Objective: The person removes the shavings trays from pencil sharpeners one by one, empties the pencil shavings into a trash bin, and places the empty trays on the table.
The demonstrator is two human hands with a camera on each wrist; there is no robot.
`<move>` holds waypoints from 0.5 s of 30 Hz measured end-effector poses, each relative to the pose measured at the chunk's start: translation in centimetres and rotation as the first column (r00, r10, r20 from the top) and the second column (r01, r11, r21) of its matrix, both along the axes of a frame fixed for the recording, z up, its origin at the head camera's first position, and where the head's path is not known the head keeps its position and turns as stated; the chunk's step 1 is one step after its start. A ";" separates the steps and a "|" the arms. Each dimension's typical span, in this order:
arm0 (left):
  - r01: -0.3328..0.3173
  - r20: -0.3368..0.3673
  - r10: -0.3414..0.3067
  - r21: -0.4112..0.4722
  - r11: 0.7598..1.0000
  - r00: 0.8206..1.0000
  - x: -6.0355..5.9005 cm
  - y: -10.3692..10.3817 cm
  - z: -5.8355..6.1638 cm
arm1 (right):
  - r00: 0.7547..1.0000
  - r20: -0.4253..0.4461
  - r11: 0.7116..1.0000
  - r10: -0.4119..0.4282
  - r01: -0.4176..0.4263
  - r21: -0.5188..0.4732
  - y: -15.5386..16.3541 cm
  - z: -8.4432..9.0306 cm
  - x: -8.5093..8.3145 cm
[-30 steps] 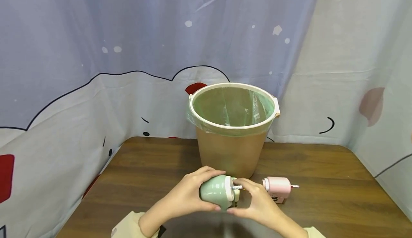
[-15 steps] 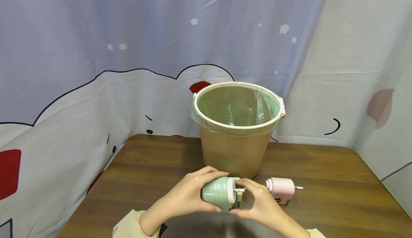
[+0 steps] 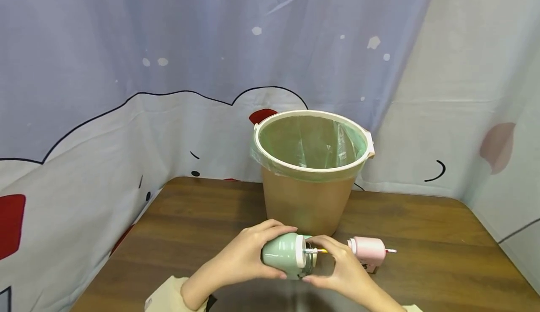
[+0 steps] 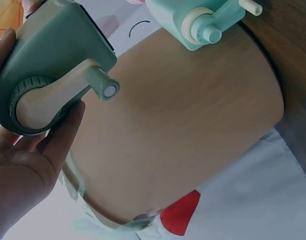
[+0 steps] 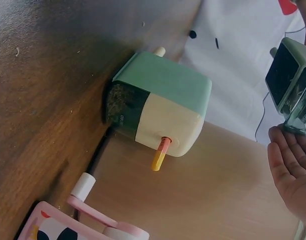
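Observation:
In the head view my left hand [image 3: 253,251] grips a rounded green pencil sharpener [image 3: 280,255] lying sideways, a patterned pencil sticking out of its white front. Its crank [image 4: 58,97] faces the left wrist camera. My right hand [image 3: 339,267] pinches the sharpener's see-through shavings drawer [image 3: 311,261] between thumb and fingers. That drawer [image 5: 300,105] protrudes partly from the body in the right wrist view. Behind the hands, a second green sharpener [image 5: 168,85] with an orange pencil [image 5: 161,155] in it stands on the table, mostly hidden in the head view.
A tan bin [image 3: 305,199] with a green plastic liner stands at the table's back. Right of the hands sits a pink sharpener [image 3: 368,251] with a pencil in it. A printed curtain [image 3: 202,45] hangs behind the wooden table [image 3: 202,209].
The see-through drawer shows more between my hands now, and the right fingers have drawn slightly away from the sharpener's front. The head view has shifted a little.

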State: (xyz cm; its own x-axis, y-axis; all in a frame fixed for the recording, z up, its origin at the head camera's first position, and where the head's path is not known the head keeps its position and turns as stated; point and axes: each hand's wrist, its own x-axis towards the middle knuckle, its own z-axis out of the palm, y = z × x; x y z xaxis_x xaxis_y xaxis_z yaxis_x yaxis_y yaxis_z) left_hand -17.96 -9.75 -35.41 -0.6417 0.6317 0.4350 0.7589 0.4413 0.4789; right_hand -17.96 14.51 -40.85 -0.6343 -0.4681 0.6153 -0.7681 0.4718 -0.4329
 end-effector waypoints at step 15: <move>-0.059 0.036 0.057 0.040 0.997 0.998 -0.7 -0.6 -0.6 | 0.998 -0.010 0.998 -0.058 0.058 -0.021 0.2 -0.6 -0.9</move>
